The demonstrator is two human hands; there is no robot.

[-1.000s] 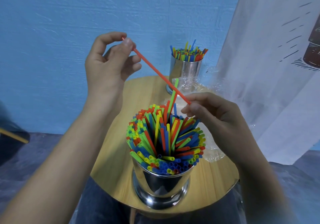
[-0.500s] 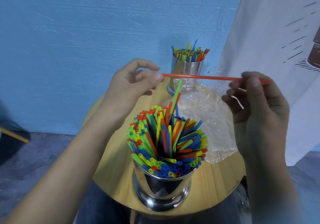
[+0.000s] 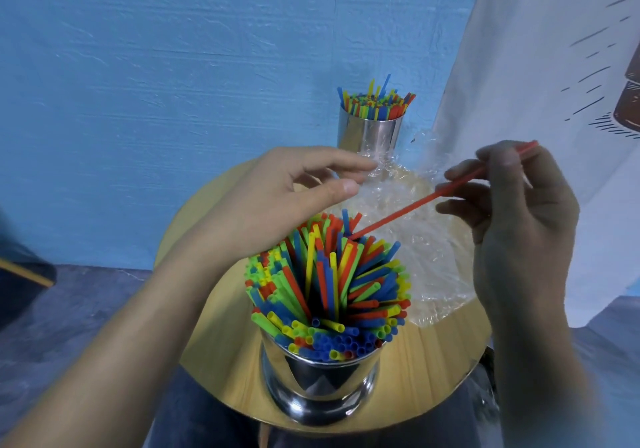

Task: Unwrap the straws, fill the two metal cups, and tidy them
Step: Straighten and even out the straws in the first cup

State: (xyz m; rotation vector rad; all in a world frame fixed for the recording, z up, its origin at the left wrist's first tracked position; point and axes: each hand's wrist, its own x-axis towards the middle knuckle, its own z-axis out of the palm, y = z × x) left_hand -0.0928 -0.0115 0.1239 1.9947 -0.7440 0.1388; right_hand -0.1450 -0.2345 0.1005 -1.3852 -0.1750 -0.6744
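While the right hand (image 3: 512, 212) pinches a red straw (image 3: 415, 204) near its upper end, the straw's lower tip meets the far edge of the bundle in the near cup (image 3: 318, 378).
Step in hand, as judged: seating one loose straw, part of the tidying. The left hand (image 3: 277, 202) hovers just beyond the bundle, fingers loosely spread, holding nothing. The far cup (image 3: 370, 132) stands full behind the crumpled wrap (image 3: 433, 257). Next, the straw needs tipping upright and sliding into a gap.
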